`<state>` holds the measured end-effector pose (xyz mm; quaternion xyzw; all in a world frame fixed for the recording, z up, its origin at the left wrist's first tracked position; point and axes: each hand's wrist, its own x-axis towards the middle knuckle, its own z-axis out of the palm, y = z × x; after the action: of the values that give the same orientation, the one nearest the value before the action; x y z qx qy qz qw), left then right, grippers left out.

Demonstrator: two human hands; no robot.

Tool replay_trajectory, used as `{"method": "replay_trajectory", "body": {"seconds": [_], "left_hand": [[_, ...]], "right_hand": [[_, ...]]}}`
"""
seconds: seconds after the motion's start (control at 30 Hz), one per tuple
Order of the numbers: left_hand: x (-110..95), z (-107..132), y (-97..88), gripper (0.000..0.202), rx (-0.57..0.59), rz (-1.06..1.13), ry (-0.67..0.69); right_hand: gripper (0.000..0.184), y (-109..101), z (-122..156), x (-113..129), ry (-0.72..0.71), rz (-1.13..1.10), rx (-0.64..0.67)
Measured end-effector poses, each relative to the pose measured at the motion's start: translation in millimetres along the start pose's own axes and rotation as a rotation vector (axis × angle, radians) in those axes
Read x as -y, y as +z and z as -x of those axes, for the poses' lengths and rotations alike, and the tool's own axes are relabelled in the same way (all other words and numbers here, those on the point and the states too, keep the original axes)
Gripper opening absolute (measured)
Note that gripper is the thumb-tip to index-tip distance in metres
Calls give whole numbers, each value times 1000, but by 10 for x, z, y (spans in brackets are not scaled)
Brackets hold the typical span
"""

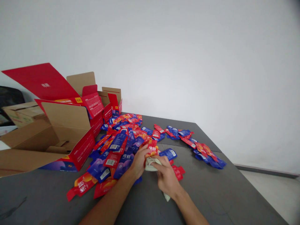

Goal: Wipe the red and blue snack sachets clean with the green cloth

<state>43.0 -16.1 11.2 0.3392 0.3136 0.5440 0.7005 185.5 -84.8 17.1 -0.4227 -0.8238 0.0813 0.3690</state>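
Just above the dark table, my left hand [140,161] is closed on a red and orange pouch [152,147] with white lettering. A pale cloth [150,164] is gripped in my right hand [167,176] and presses against the pouch's lower end. One corner of the cloth hangs below that hand. Left of my hands spreads a heap of red and blue pouches [122,140], many with barcode labels. A blue pouch [168,153] lies just beyond my right hand, and a red pouch [178,172] shows beside it.
Open red cardboard boxes [85,149] stand along the left side, flaps spread. Several more pouches [207,154] lie in overlapping groups at the right, near the edge of the table [199,193]. Behind is a white wall [187,62]; a brown carton [25,112] sits at far left.
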Motion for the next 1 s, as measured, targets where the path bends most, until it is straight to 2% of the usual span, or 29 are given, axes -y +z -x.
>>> {"method": "replay_trajectory", "body": {"seconds": [0.13,0.2,0.3,0.4,0.53,0.6,0.67,0.8,0.87,0.93,1.0], "left_hand": [[-8,-41,-97,40,-49,-35,101],[-17,-43,-129,44,-75,-32,97],[0,-34,-125,46,-91,-10,113],[57,-32,-81,40,-30,4,117],[106,-20,-7,34,35,99,9],[76,6,35,36,84,169,-62],[17,36,75,41,138,217,-90],[-62,45,100,40,126,209,-96],[-43,27,76,38,119,202,-123],[7,22,50,34,130,204,-156],[68,44,47,34,154,187,-205]], "right_hand": [[50,13,32,-208,178,-35,-300],[45,26,41,-256,273,-19,-367],[44,55,49,-239,286,-24,-342],[47,90,52,-177,223,-54,-274],[49,132,48,-145,153,-41,-275],[51,141,45,-133,144,8,-320],[54,138,40,-86,119,61,-311],[64,107,21,90,-2,113,-86],[71,90,11,132,-24,141,-26],[73,63,5,92,23,188,-59],[72,15,7,-17,110,248,-167]]}}
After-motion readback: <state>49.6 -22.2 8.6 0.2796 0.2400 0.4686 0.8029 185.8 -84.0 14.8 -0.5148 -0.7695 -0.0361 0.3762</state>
